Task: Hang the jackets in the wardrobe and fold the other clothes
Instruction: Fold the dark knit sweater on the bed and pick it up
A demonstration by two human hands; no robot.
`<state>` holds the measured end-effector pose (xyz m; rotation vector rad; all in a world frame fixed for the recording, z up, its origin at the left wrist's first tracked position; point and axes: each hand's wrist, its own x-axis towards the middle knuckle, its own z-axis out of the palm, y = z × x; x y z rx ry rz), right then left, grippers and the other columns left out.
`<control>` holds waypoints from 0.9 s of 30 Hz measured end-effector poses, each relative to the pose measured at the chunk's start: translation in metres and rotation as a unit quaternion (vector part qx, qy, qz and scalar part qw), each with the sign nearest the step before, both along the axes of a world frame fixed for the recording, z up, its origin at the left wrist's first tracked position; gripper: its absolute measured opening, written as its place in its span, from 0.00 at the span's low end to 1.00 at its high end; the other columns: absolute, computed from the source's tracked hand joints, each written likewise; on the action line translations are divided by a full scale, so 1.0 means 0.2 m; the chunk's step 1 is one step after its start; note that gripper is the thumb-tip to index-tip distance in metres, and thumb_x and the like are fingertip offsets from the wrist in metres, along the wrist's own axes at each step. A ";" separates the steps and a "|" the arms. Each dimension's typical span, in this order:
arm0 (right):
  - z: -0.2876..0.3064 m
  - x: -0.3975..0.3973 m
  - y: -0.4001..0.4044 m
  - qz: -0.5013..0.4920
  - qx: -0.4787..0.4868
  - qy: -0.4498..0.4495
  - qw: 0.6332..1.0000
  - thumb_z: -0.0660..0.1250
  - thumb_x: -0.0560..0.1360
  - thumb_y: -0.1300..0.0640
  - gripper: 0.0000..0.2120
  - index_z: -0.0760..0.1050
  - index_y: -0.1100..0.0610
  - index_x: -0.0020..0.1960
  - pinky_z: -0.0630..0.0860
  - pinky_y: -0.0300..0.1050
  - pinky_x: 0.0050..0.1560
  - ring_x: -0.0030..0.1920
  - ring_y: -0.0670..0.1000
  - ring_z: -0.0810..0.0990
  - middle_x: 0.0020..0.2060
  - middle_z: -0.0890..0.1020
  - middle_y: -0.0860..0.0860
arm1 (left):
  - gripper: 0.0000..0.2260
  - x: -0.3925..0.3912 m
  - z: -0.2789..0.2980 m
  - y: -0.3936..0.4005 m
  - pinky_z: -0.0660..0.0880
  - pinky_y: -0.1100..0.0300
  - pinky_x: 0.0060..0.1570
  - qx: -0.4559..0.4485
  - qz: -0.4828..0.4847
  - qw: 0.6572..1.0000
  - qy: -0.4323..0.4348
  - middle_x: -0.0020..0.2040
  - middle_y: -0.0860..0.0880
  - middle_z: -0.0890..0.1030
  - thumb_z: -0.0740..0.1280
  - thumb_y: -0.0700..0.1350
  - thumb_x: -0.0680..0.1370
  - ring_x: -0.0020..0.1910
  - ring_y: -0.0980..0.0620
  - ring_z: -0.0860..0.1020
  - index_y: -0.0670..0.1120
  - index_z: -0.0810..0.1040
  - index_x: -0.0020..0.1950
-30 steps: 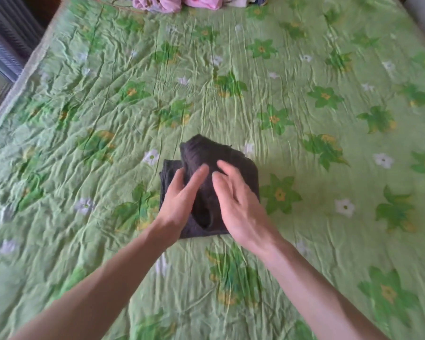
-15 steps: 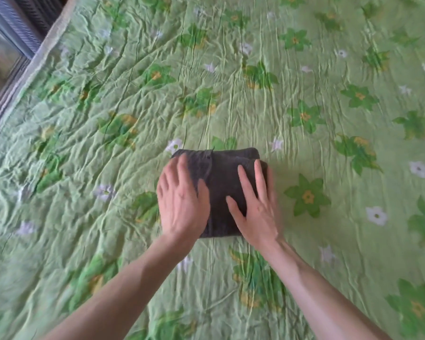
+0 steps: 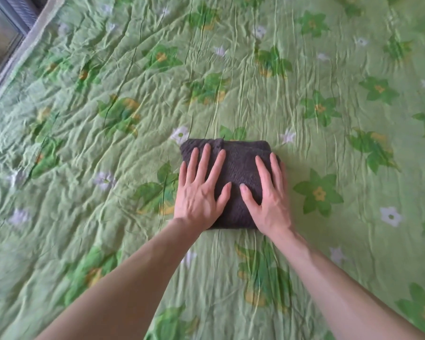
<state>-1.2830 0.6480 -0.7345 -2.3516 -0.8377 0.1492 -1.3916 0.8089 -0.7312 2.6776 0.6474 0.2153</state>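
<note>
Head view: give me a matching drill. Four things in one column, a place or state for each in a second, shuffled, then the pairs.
Things:
1. left hand
2. right hand
3. dark garment
4. bedspread

Places or states:
A. green, flowered, wrinkled
B. flat on the garment's right part
C. folded into a compact block
D. flat on the garment's left part

Pairs: 1-D, 2-B, 3-C, 4-A

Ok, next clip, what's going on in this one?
A person is folding clothes on a bed covered with a green floral bedspread. A dark knitted garment lies there folded into a compact rectangle. The left hand and the right hand both lie flat on top of it with fingers straight, pressing it down. Neither hand has a grip on the fabric.
</note>
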 end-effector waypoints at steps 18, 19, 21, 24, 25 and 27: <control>0.33 -0.09 -0.15 -0.177 0.153 0.537 0.811 0.82 0.53 0.28 0.42 0.76 0.40 0.63 0.77 0.59 0.68 0.61 0.51 0.83 0.61 0.84 0.45 | 0.35 -0.13 0.28 0.03 0.83 0.46 0.58 -0.615 0.290 0.733 0.020 0.54 0.49 0.88 0.80 0.68 0.64 0.51 0.47 0.88 0.52 0.81 0.65; 0.38 -0.12 -0.16 -0.183 0.156 0.522 0.819 0.83 0.56 0.32 0.36 0.76 0.40 0.60 0.79 0.57 0.65 0.59 0.50 0.84 0.58 0.85 0.45 | 0.33 -0.15 0.33 0.00 0.83 0.48 0.56 -0.618 0.279 0.736 0.005 0.55 0.50 0.88 0.80 0.67 0.66 0.51 0.48 0.88 0.53 0.80 0.66; 0.51 -0.17 -0.20 -0.210 0.182 0.499 0.821 0.83 0.65 0.42 0.27 0.77 0.45 0.60 0.83 0.52 0.56 0.54 0.49 0.87 0.56 0.86 0.47 | 0.24 -0.20 0.49 -0.05 0.84 0.54 0.50 -0.618 0.258 0.742 -0.015 0.54 0.52 0.88 0.77 0.63 0.73 0.49 0.52 0.87 0.55 0.79 0.65; 0.81 -0.27 -0.32 -0.223 0.237 0.512 0.795 0.78 0.72 0.51 0.22 0.78 0.49 0.64 0.84 0.49 0.46 0.50 0.50 0.88 0.55 0.87 0.51 | 0.24 -0.26 0.78 -0.12 0.81 0.52 0.58 -0.627 0.252 0.736 -0.020 0.58 0.54 0.86 0.72 0.67 0.74 0.54 0.52 0.86 0.59 0.77 0.66; 0.93 -0.31 -0.36 -0.226 0.247 0.515 0.789 0.78 0.73 0.51 0.20 0.78 0.49 0.64 0.84 0.50 0.46 0.50 0.51 0.88 0.54 0.87 0.51 | 0.30 -0.28 0.91 -0.15 0.79 0.49 0.63 -0.630 0.245 0.736 -0.014 0.62 0.53 0.84 0.71 0.72 0.72 0.59 0.51 0.84 0.60 0.76 0.69; 1.17 -0.36 -0.46 -0.241 0.261 0.507 0.785 0.77 0.74 0.51 0.18 0.79 0.49 0.63 0.85 0.53 0.48 0.51 0.52 0.88 0.54 0.88 0.52 | 0.42 -0.30 1.10 -0.22 0.74 0.45 0.70 -0.628 0.233 0.742 -0.011 0.70 0.53 0.79 0.70 0.79 0.67 0.67 0.49 0.80 0.60 0.71 0.76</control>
